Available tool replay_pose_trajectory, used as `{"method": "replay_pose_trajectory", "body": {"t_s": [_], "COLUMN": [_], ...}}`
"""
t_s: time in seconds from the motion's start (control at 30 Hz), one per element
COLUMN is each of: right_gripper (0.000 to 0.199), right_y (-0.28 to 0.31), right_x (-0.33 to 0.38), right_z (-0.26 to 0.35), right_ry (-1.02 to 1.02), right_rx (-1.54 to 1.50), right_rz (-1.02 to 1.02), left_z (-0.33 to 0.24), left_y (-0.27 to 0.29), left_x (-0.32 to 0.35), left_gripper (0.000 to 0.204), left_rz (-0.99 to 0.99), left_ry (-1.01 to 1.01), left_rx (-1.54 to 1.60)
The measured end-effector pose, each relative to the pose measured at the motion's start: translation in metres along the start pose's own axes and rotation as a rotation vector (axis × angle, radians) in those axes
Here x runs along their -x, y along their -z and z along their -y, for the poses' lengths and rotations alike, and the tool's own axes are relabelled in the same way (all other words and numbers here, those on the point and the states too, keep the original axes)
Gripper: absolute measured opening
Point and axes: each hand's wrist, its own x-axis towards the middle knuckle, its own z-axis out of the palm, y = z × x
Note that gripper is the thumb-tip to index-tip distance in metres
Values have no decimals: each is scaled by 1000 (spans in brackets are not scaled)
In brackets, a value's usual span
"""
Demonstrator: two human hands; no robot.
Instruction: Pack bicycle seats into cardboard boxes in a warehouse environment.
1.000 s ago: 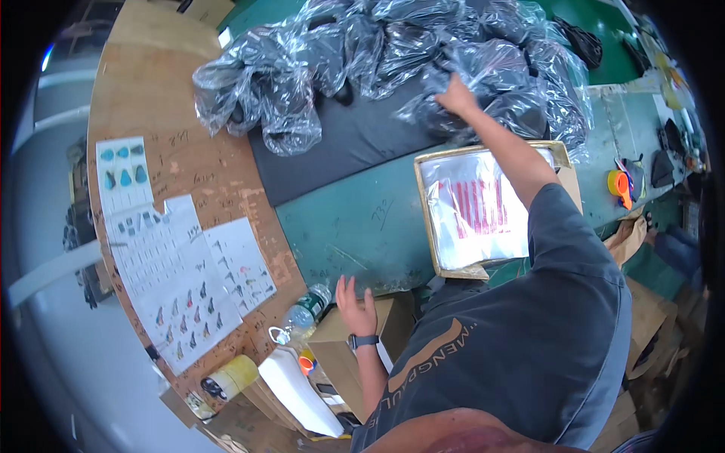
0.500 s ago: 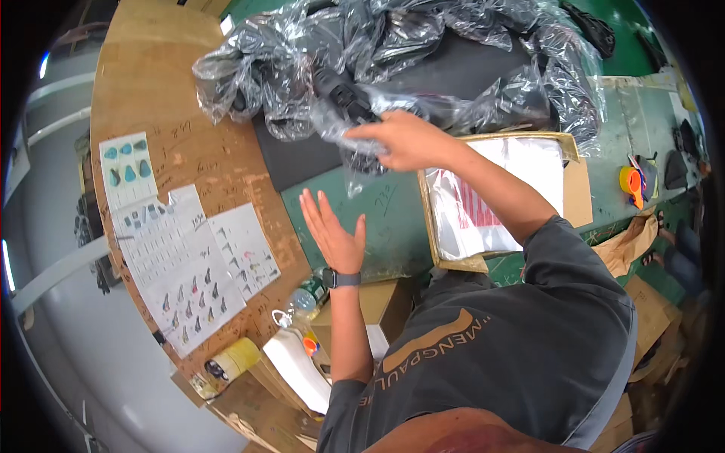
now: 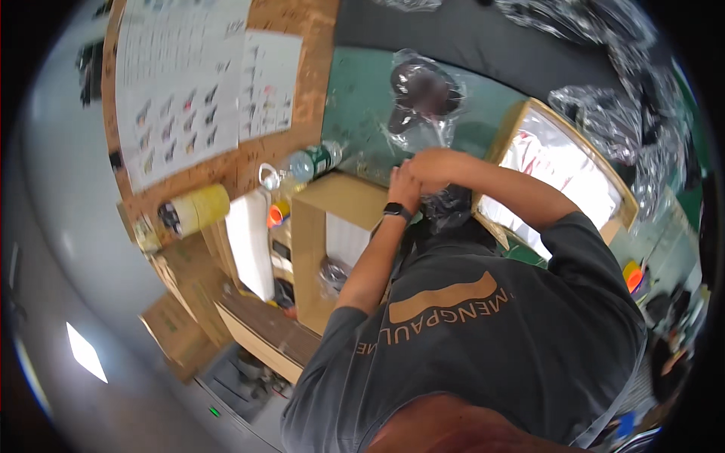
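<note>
My left hand point(image 3: 405, 186), with a dark watch on its wrist, meets my right hand point(image 3: 439, 167) just in front of my body. Both hands look closed on the near end of a clear plastic bag point(image 3: 432, 137), though the fingers are partly hidden. Inside the bag is a dark piece with rounded lobes point(image 3: 423, 90), over the green tabletop point(image 3: 362, 98); its exact kind is blurred. More dark, crinkled plastic point(image 3: 447, 208) shows below my right hand.
An open carton point(image 3: 529, 113) lined with white plastic stands right of my hands. Beside my left forearm is an open brown box point(image 3: 306, 257) with a bagged item inside. A bottle point(image 3: 321, 158), a yellow roll point(image 3: 198, 210) and picture sheets point(image 3: 181, 90) lie to the left.
My right hand has brought a bagged dark piece from the plastic-wrapped pile toward my body. My left hand, open before, has joined it. The view has shifted nearer to my body.
</note>
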Motion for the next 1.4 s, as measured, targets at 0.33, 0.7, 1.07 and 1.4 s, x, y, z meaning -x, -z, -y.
{"method": "replay_pose_trajectory", "body": {"t_s": [0.33,0.7,1.07,1.4], "right_gripper": [55,56,64,65], "right_y": [15,59,48,-78], "right_x": [-86,-150,28,-103], "right_z": [-94,-13,101,243], "right_ry": [-47,-194,-365,-588], "right_rx": [914,507,-1446,-1172], "right_rz": [-311,-562,-886,-93], "left_z": [-18,-32,53,255], "left_y": [-58,-8,71,-157], "left_x": [57,115,401,541], "left_gripper": [88,88,86,10], "left_rz": [253,249,-550,-255], "left_ry": [540,744,404,614], "left_rx": [356,1391,1247,26]}}
